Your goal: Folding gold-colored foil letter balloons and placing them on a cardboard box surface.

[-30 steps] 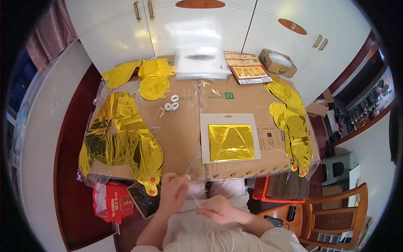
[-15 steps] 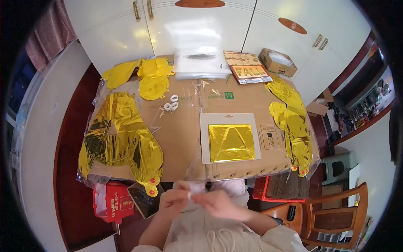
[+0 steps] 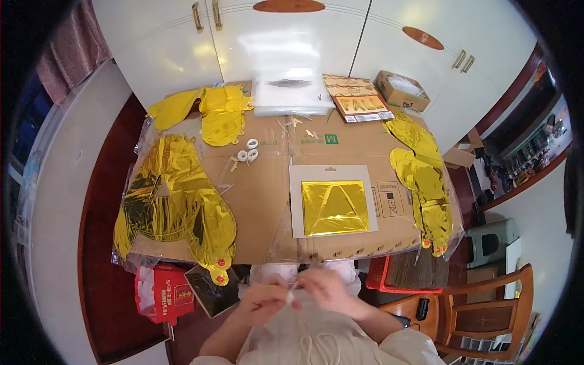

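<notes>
Both hands are close together in front of my body, below the table's near edge. My left hand (image 3: pixel 263 302) pinches a small white thing (image 3: pixel 289 297), blurred, whose kind I cannot make out. Just to its right is my right hand (image 3: pixel 328 293), smeared by motion, its fingertips near that white thing. Beyond them on the cardboard lies a white card with a folded gold foil balloon (image 3: pixel 336 208) showing a letter shape. At the left a large flat gold foil balloon (image 3: pixel 176 194) is spread out. Three small white rolls (image 3: pixel 243 156) sit between it and the back.
More gold foil balloons lie at the back left (image 3: pixel 224 115) and along the right edge (image 3: pixel 426 188). At the back stand a stack of clear plastic sleeves (image 3: pixel 291 100), a printed card (image 3: pixel 365 108) and a small box (image 3: pixel 403 90). A red bag (image 3: pixel 164 293) and a wooden chair (image 3: pixel 486 313) flank me.
My right hand has moved slightly right and up, away from the left. The left hand has shifted a little lower and right. The things on the table stay put.
</notes>
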Demonstrator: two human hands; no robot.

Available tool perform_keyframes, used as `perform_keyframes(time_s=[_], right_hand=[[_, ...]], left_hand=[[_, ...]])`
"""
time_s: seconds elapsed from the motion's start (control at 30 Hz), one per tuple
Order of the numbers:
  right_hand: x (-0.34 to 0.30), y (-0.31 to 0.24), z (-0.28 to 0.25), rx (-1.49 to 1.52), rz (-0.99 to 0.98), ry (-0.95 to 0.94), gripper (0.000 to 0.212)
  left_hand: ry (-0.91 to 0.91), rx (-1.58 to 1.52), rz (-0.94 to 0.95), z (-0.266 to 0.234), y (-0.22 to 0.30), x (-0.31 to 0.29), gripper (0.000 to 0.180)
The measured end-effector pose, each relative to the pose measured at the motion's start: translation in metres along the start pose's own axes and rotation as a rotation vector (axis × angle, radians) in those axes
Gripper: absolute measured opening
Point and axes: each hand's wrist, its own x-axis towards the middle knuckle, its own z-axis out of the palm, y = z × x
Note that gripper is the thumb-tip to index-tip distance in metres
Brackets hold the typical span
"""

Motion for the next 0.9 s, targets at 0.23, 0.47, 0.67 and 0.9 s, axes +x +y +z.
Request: perform_keyframes(time_s=[0.23,0.47,0.67,0.9], right_hand=[[-0.001,-0.008,-0.005,-0.004,-0.068,-0.004,0.014],[0.003,-0.008,-0.004,-0.159,-0.139,-0.097,0.012],[-0.001,-0.013,-0.004,-0.097,-0.195,-0.142,0.012],[0.008,-0.015,-0.009,-0.111,-0.225,-0.088,0.013]], left_hand=[[0.071,-0.039,-0.069,0.001,0.013,0.000,0.016],[-0.041,-0.117,-0.076,-0.006,0.008,-0.002,0.016],[0.050,0.483,0.066,-0.005,0.002,0.001,0.020],[0.132,0.261,-0.108,0.000,0.001,0.007,0.016]])
